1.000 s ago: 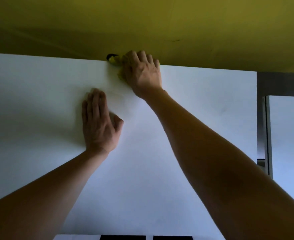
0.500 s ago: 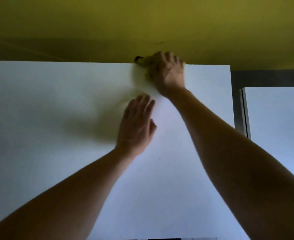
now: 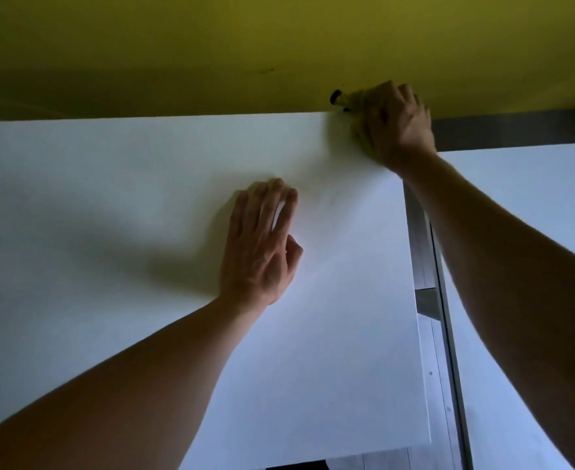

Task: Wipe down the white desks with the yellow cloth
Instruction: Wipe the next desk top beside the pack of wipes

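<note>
No writing or label can be read anywhere. The right hand (image 3: 396, 125) grips the bunched yellow cloth (image 3: 353, 103) at the far right corner of the white desk (image 3: 109, 198), against the yellow wall (image 3: 211, 45), further right along that edge than half a second ago. The left hand (image 3: 262, 242) rests flat, fingers straight, on the desk nearer the person, with a second white desk (image 3: 533, 184) to the right across a gap.

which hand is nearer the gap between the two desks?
Right. The right hand grips the cloth at the desk's far corner by the gap; the left hand lies flat mid-desk.
</note>
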Demonstrator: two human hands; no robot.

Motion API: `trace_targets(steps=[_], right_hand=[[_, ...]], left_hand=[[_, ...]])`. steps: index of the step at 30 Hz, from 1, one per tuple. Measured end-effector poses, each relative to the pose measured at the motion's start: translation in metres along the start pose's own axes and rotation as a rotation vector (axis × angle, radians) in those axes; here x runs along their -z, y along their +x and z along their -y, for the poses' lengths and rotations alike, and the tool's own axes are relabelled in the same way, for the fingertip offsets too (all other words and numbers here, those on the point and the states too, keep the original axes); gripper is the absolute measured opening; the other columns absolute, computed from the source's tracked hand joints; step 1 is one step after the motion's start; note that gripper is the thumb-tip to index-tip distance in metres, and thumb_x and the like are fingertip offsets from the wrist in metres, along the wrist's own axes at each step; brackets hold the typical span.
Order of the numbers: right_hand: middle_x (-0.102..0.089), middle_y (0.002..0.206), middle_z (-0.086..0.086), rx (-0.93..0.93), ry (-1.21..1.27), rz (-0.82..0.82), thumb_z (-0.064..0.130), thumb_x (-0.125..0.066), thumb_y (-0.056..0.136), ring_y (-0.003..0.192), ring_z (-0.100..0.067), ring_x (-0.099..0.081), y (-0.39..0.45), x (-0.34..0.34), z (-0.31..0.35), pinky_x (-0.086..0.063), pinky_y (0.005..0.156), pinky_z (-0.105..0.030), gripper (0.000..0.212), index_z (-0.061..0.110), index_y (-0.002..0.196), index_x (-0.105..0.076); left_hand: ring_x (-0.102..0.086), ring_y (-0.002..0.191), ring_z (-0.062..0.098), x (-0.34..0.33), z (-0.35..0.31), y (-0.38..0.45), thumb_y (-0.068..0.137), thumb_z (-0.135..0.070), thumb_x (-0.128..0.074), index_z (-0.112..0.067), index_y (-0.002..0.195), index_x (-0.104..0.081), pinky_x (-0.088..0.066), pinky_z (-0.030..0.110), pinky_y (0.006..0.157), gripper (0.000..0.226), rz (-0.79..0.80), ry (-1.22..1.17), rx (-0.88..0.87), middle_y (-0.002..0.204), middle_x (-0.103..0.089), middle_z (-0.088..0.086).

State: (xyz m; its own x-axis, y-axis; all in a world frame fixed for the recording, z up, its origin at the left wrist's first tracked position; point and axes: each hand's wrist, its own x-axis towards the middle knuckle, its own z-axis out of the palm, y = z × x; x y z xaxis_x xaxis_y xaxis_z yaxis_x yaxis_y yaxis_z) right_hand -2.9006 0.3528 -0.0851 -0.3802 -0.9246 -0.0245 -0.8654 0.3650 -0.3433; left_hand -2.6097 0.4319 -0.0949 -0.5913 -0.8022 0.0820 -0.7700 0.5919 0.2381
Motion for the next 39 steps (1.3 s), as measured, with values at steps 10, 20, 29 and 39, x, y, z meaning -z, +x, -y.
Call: trace_targets(steps=[10,20,29,39], right_hand=[[-0.057,0.121,-0.007,0.296,0.031,0.064,0.047,-0.044,0.097,0.115,-0.031,-0.052,-0.012,-0.051,0.155,-0.032,0.092,-0.038,0.042,0.023,0.130,-0.055],[-0.053,0.126,-0.015,-0.472,0.179,-0.161,0.036,-0.043,0.098,0.119,-0.035,-0.052,-0.010,-0.006,0.020,-0.039,0.093,-0.040,0.041,0.012,0.131,-0.048],[-0.053,0.124,-0.016,-0.549,0.132,-0.223,0.037,-0.059,0.098,0.113,-0.037,-0.055,-0.149,-0.019,0.033,-0.047,0.090,-0.045,0.047,0.012,0.136,-0.047],[-0.052,0.127,-0.013,-0.562,0.092,-0.157,0.038,-0.060,0.090,0.112,-0.034,-0.052,-0.126,-0.017,0.045,-0.040,0.092,-0.042,0.070,0.020,0.154,-0.035]], left_hand=[[-0.035,0.153,0.037,0.001,0.001,0.001,0.094,-0.020,-0.044,-0.005,0.155,-0.046,-0.024,0.056,0.126,0.063,-0.039,0.016,-0.004,0.164,-0.040,0.016],[-0.033,0.153,0.038,-0.001,-0.001,0.003,0.093,-0.020,-0.044,-0.008,0.158,-0.043,-0.023,0.057,0.126,0.066,-0.060,0.034,-0.010,0.165,-0.038,0.017],[-0.034,0.153,0.038,0.001,-0.002,0.002,0.089,-0.022,-0.046,-0.009,0.157,-0.043,-0.022,0.054,0.127,0.069,-0.062,0.016,0.003,0.165,-0.038,0.016],[-0.032,0.153,0.040,-0.003,0.001,0.007,0.091,-0.023,-0.044,-0.008,0.158,-0.040,-0.021,0.054,0.127,0.069,-0.062,0.052,0.003,0.165,-0.036,0.017]])
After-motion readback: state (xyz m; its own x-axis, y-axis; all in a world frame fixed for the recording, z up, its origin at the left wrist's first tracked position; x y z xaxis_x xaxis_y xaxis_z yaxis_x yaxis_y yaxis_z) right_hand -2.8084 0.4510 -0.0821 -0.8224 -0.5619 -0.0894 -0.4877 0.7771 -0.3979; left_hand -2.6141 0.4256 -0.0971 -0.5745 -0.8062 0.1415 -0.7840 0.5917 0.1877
